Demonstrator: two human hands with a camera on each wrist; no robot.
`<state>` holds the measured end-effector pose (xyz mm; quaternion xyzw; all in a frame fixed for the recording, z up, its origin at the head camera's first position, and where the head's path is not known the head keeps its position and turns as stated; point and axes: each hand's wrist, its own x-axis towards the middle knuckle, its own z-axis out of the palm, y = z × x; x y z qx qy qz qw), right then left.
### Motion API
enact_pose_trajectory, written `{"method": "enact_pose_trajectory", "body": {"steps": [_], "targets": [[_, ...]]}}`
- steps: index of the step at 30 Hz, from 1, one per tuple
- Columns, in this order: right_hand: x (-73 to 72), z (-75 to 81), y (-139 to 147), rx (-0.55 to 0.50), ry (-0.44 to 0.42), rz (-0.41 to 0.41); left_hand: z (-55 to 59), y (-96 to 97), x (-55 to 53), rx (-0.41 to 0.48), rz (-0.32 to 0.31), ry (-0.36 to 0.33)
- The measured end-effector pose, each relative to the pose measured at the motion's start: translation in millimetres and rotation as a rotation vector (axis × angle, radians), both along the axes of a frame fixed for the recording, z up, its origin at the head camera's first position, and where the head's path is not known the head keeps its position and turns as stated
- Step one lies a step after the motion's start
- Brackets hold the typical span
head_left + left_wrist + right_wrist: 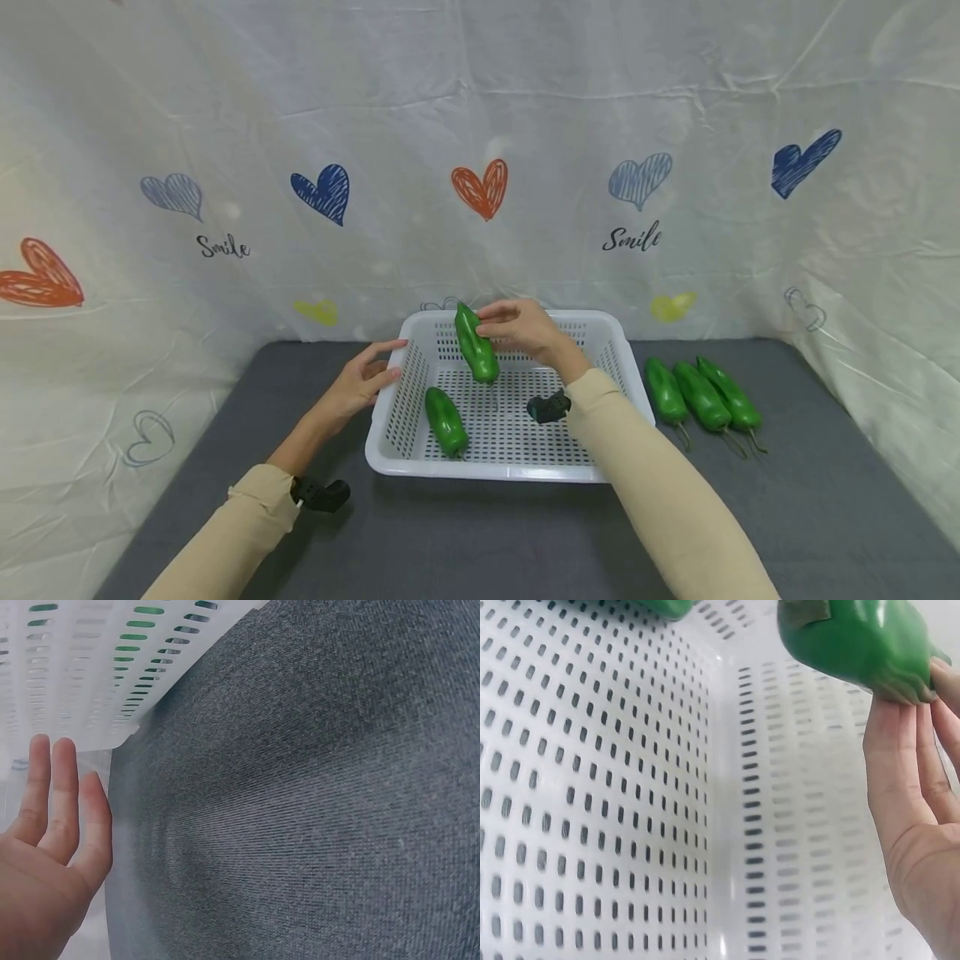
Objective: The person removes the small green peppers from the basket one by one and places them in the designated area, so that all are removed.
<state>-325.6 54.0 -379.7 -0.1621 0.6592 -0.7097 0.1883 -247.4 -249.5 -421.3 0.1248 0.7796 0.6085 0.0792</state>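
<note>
My right hand (521, 327) pinches a glossy green pepper (476, 348) above the back part of a white perforated plastic basket (487, 472). In the right wrist view, the thumb and fingers grip one side of this pepper (862, 645). Another green pepper (446, 422) lies on the basket floor, left of the middle. My left hand (358, 382) is at the basket's left side, its fingertips touching the rim. Its fingers look mostly straight beside the outer wall in the left wrist view.
Three green peppers (702, 396) with stems lie side by side on the dark grey cloth (480, 542), right of the basket. Behind the basket hangs a white curtain (405, 108) printed with hearts and "Smile".
</note>
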Motion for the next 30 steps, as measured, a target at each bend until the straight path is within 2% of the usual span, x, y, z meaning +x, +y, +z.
{"method": "enact_pose_trajectory", "body": {"steps": [4, 11, 19, 21, 28, 30], "targets": [[0.3, 4.5, 7.4, 0.000, -0.008, -0.023, 0.0, -0.3, -1.6, -0.007, 0.000, 0.003], [4.5, 12.8, 20.2, 0.015, 0.010, -0.039, 0.3, -1.1, -3.5, -0.006, -0.036, 0.030], [13.1, 24.5, 28.6, 0.021, 0.047, -0.049, 4.3, -3.5, -2.5, -0.015, -0.025, 0.019], [15.1, 26.5, 30.4, 0.020, 0.056, -0.052, 6.7, -2.8, -1.8, -0.016, -0.030, 0.014], [23.9, 33.4, 39.4, 0.017, 0.102, -0.035, 25.5, 6.9, 9.7, -0.028, -0.040, 0.017], [26.5, 35.9, 42.9, 0.016, 0.115, -0.033, 26.9, 7.5, 10.9, -0.033, -0.035, 0.021]]}}
